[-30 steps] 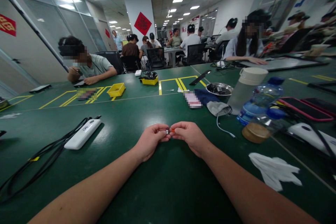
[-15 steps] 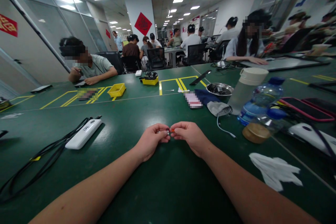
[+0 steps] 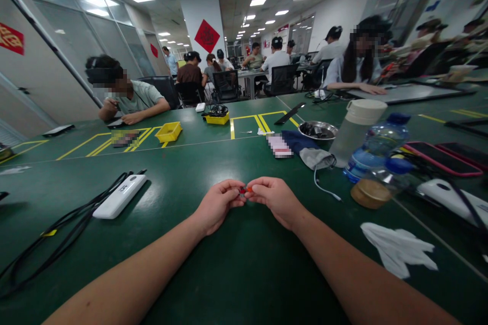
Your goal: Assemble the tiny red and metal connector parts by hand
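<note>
Above the green table (image 3: 244, 264), my left hand (image 3: 219, 205) pinches a tiny dark red piece (image 3: 241, 190) between thumb and fingers. Facing it, my right hand (image 3: 278, 202) has a small orange-red piece (image 3: 249, 189) at its fingertips. The fingertips of both hands nearly meet, with the two pieces side by side between them. The pieces are too small and too covered by fingers to tell their shape or whether they are joined.
A white power bank (image 3: 120, 196) and black cables lie left. On the right are a blue-capped bottle (image 3: 375, 144), a frosted bottle (image 3: 356, 129), a metal bowl (image 3: 317, 130) and a white cloth (image 3: 398, 249). Yellow trays (image 3: 169, 132) and seated people are beyond.
More of the red piece shows between my fingertips, and the orange piece looks slightly turned. Both hands stay in nearly the same place.
</note>
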`<action>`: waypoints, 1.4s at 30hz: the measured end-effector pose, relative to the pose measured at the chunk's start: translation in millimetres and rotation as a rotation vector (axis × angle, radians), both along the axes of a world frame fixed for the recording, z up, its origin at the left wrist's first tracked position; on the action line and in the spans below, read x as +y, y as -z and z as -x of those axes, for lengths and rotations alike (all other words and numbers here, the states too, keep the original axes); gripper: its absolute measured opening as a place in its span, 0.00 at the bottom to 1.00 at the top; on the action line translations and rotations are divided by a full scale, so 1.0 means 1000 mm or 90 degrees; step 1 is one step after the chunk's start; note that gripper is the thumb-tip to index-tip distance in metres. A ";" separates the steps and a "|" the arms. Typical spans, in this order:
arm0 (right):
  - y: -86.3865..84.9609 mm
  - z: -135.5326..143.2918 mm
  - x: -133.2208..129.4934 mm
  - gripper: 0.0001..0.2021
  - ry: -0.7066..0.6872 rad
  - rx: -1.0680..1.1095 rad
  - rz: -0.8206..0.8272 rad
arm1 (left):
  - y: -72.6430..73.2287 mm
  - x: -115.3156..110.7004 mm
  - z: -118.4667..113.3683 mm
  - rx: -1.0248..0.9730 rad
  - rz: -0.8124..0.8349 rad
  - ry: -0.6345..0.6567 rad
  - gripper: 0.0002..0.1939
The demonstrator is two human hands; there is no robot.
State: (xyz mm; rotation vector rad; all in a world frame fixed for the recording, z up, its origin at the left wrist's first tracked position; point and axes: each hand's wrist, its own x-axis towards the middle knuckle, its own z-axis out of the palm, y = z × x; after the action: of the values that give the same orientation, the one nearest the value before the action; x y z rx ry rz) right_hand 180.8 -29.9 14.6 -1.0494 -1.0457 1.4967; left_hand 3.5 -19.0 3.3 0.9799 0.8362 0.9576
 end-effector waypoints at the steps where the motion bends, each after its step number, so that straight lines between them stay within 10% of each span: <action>1: 0.000 0.000 0.000 0.05 -0.001 0.010 0.005 | 0.000 0.000 0.000 -0.004 0.006 -0.003 0.10; 42: 0.002 0.000 0.000 0.09 -0.004 -0.012 -0.019 | 0.004 -0.002 -0.002 0.049 -0.098 0.026 0.16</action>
State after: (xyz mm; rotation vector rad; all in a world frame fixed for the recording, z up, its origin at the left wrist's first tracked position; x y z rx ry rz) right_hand 180.8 -30.0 13.1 -1.0422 -1.0829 1.4751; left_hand 5.3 -21.0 -0.5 1.1686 0.8125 0.9646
